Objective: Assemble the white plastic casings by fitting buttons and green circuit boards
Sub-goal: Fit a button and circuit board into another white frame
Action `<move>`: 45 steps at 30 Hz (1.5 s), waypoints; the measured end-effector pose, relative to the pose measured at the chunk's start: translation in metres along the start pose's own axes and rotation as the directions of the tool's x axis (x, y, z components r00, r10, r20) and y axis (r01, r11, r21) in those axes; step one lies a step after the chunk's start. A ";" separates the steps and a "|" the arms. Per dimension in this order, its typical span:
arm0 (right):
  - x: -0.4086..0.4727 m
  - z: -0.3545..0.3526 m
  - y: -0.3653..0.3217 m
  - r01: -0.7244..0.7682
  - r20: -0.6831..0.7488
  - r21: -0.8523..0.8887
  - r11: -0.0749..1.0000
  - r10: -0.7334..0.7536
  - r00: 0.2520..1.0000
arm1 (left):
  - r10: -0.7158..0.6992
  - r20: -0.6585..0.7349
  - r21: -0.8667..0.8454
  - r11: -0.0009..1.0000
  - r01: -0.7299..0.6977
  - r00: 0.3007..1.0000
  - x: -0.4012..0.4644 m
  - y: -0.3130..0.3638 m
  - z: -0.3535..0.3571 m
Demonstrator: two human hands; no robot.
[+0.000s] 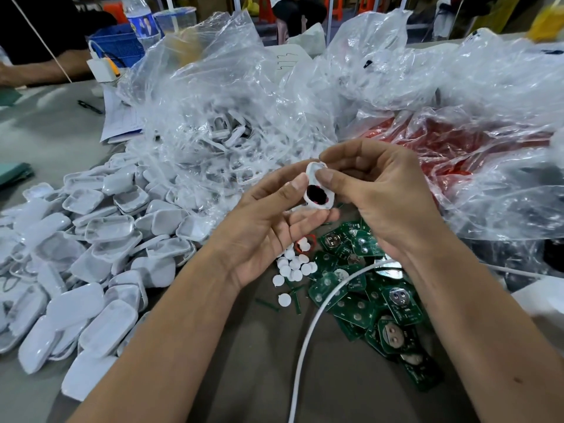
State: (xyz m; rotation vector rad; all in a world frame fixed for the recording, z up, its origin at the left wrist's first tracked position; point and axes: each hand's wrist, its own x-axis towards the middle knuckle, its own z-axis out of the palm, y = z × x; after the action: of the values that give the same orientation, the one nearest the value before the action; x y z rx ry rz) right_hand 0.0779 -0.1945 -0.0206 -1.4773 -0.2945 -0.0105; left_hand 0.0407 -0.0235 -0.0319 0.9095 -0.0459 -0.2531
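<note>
A white plastic casing (317, 190) with a dark round opening is held up over the table's middle. My left hand (268, 227) grips it from the left and below, thumb on its edge. From the right, my right hand (378, 196) pinches its top, thumb pressing on its upper face. Below the hands lie several white round buttons (293, 267) and a heap of green circuit boards (366, 288). A big pile of white casings (100, 245) covers the table's left side.
Clear plastic bags (232, 96) with more casings lie behind the hands; a bag over red contents (457, 141) sits at the right. A white cable (308, 340) crosses the boards. Another person's arm (39, 71), a blue basket (117, 44) and a bottle (142, 19) are at the far left.
</note>
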 end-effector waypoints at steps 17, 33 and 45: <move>0.016 -0.022 0.016 -0.074 -0.332 -0.381 0.922 -0.062 0.941 | 0.344 0.093 0.995 -0.006 -0.096 0.934 0.003 -0.033 0.012; 0.011 -0.016 0.013 -0.190 -0.211 -0.292 0.938 0.130 0.969 | 0.172 -0.180 0.932 0.345 0.112 0.969 -0.003 0.003 -0.010; 0.005 -0.005 -0.002 -0.218 -0.099 -0.001 0.976 0.217 0.971 | -0.216 -0.054 -0.241 0.950 0.197 0.975 0.007 -0.006 0.008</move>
State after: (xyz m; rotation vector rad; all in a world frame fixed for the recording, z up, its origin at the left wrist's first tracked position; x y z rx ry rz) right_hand 0.0829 -0.1989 -0.0177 -1.5094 -0.0516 0.0918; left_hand 0.0457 -0.0347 -0.0319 0.6877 0.1518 -0.4087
